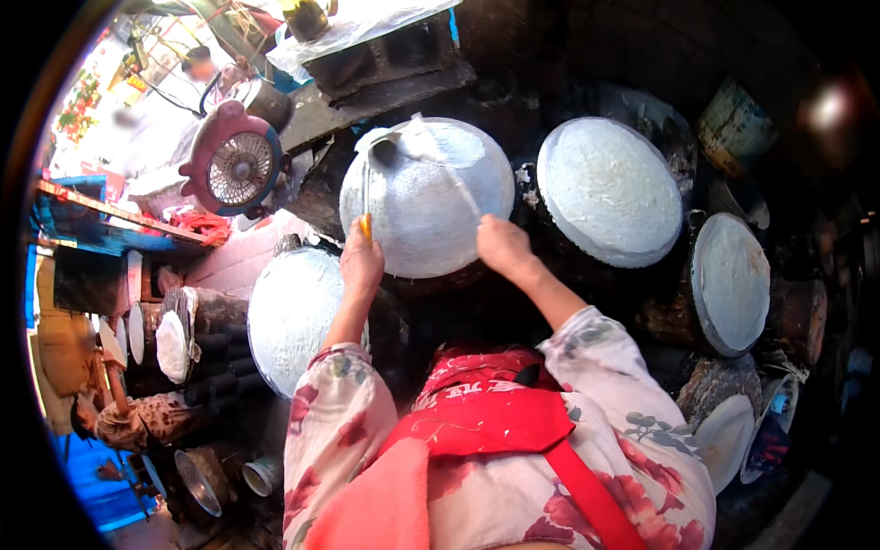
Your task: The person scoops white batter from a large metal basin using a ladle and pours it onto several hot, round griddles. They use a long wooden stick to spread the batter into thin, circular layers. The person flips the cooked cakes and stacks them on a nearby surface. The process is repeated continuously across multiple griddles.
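In front of me is a large round whitish surface (412,215), with a smoother, wet-looking patch near its far right edge. My left hand (363,266), at its near left edge, is closed round the yellow handle of a ladle (384,153). The ladle's dark bowl is over the far part of the round surface. At the right edge my right hand (504,246) grips a thin pale stick (466,192), which slants inward across the surface. Thin white material (417,137) lies along the far rim; whether the stick touches it I cannot tell.
Another white round top (298,316) is close at left, and two more (610,192) (731,284) stand at right. A pink-and-blue fan (240,165) faces in from the far left. Beyond, a block under plastic sheeting (385,60) stands at the back. Another person (147,422) is at lower left.
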A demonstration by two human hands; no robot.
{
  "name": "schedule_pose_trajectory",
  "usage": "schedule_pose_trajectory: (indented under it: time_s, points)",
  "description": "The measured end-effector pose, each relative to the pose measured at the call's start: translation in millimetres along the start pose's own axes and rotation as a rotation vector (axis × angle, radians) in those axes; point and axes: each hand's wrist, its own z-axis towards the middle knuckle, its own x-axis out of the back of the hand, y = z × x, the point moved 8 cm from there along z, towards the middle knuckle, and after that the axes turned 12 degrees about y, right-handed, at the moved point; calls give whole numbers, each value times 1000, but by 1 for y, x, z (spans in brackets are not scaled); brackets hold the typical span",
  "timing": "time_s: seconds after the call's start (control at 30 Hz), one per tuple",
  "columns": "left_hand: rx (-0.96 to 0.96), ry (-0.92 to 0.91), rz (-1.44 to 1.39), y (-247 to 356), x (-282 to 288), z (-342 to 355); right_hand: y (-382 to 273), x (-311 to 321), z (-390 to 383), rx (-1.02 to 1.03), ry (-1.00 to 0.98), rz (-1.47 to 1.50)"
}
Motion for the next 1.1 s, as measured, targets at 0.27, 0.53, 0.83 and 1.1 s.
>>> schedule_pose_trajectory:
  time_s: [0.27,0.53,0.83,1.1]
  points:
    - [79,-45,-73,-18,36,-18,-24,-18,1,143,-92,-126]
    - [159,-28,-142,-33,73,-49,-8,-18,40,213,-149,-145]
    - [287,20,-224,-30,98,-94,19,-3,100,283,-56,-154]
    - [527,14,-328,-26,110,-132,-11,9,55,589,-284,-155]
